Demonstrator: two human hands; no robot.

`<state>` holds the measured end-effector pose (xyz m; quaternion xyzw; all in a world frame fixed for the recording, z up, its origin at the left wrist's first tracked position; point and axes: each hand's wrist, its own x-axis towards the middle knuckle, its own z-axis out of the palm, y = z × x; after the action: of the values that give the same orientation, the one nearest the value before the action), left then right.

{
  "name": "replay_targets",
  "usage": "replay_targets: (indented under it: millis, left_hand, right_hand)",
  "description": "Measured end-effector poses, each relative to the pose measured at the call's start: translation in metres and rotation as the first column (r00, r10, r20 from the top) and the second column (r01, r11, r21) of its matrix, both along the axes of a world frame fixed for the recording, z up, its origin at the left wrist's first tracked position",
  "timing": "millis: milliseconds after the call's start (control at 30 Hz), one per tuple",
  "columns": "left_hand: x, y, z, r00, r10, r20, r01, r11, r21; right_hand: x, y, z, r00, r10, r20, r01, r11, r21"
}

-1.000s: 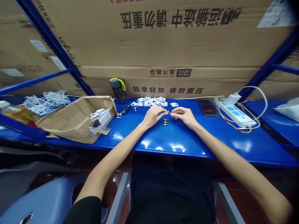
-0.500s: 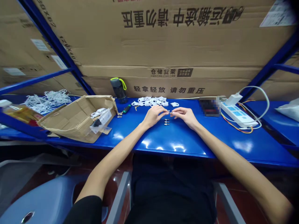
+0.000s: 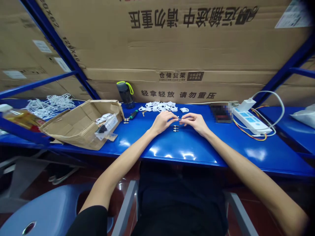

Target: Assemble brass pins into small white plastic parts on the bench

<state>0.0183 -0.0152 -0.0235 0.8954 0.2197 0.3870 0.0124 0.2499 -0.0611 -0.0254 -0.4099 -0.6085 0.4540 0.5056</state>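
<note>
Grey object below table has shifted; person's hands barely move. Left hand and right hand pinch slim pin between fingertips, just beyond loose pins. White parts lie farther beyond loose pins; screwdriver and box left of them, power strip well right.

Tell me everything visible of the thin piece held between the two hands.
The thin piece looks short, slim and straight, with a bright, possibly metallic surface. It lies roughly level, pinched by the fingers of the left hand and right hand, which hide much of it. It is just beyond the small pins lying on the blue table; finer detail is too small to tell.
</note>
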Motion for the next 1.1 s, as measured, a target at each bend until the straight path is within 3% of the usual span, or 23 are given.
replay_targets:
  millis: [733,1100]
  left_hand:
    - [-0.001,-0.0006,0.0005,1.0,0.001,0.023,-0.001,1.0,-0.023]
    - [-0.0007,-0.0017,0.001,0.998,0.004,0.066,0.004,0.994,-0.11]
  right_hand:
    - [-0.0001,0.0018,-0.0022,1.0,0.015,0.008,-0.015,0.999,0.031]
    - [-0.0003,-0.0005,0.0011,0.999,0.002,0.04,-0.003,0.999,0.037]
